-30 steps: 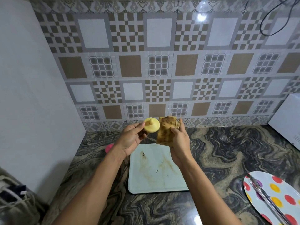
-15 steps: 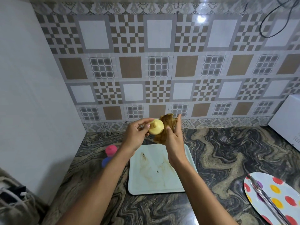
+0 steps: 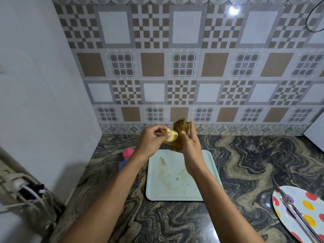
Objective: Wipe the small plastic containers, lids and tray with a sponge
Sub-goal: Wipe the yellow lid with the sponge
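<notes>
Nearest the camera, at far right on the dark marbled stone counter, sits a white plate w/ coloured dots. Mid-counter lies a pale rectangular plastic tray w/ brown smears; a pink round container and a blue one stand just left of it. Above the tray's far edge, the left hand pinches a small yellow plastic lid w/ fingertips; the right hand grips a brown stained sponge, thumb pressing it against the lid. Behind: patterned wall tiles.

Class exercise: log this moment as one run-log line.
left hand: holds yellow lid | right hand: presses sponge against it | tray: stained, on counter
</notes>
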